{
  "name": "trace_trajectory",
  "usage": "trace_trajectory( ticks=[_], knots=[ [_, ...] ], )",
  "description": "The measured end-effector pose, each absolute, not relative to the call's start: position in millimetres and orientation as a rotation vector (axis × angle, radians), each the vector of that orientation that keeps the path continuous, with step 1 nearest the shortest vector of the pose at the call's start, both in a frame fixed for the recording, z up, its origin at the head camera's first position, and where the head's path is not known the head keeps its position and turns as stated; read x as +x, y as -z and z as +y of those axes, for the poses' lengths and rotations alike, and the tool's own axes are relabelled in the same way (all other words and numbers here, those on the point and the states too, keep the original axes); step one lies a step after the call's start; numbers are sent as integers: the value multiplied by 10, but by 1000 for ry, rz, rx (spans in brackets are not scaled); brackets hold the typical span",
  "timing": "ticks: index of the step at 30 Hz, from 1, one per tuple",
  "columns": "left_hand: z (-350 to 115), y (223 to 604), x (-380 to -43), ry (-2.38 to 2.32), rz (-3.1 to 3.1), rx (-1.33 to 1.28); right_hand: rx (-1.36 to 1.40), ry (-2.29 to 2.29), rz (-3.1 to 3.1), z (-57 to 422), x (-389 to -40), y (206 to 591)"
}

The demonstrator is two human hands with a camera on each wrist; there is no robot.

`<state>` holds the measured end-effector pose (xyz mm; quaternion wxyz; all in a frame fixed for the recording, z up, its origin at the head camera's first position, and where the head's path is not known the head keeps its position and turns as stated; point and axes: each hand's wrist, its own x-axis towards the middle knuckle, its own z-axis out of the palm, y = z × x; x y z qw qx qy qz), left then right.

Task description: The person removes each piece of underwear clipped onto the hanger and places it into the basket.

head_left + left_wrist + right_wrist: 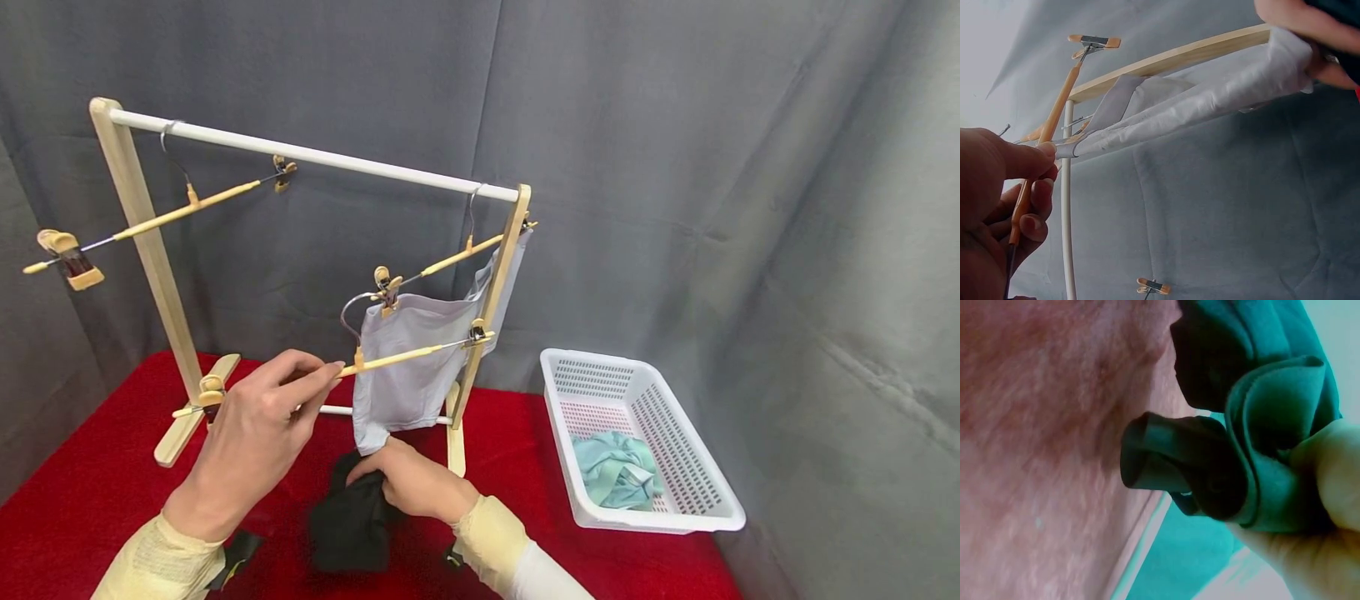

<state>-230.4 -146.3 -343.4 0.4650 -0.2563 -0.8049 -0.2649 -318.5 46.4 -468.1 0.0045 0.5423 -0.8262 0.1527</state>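
Note:
My left hand (258, 421) pinches the wooden bar of a clip hanger (408, 357) between thumb and fingers. The hanger's hook points up, and a clip sits at each end of the bar. Lower down, my right hand (423, 479) grips a crumpled black garment (348, 529), which droops over the red cloth. In the right wrist view the black garment (1285, 406) shows folded edges bunched at the thumb. Just behind both hands, a pale grey garment (412, 358) hangs from another clip hanger (450, 260) on the rack, its lower edge overlapping my right hand.
A wooden rack with a white rail (322, 158) stands on the red cloth (502, 467). An unloaded clip hanger (187, 208) hangs at its left end. To the right, a white plastic basket (675, 521) holds a mint-green garment (615, 467). Grey curtain (637, 167) hangs behind.

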Motion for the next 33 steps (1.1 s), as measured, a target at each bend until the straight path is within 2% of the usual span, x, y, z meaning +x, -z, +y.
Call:
trace_trajectory(
  ticks=[7,17,33],
  knots=[
    [-1457,3441,-2307,659,-2002,-616,1635,-639,-2623,793,-3149,4620],
    [-1464,3450,-2317,672,-2018,-602,1390,-842,-2724,1254,-3175,4434],
    [-1455,3439,-2339,678,-1960,-612,1143,-818,-2577,1999,-3338,3974]
  ],
)
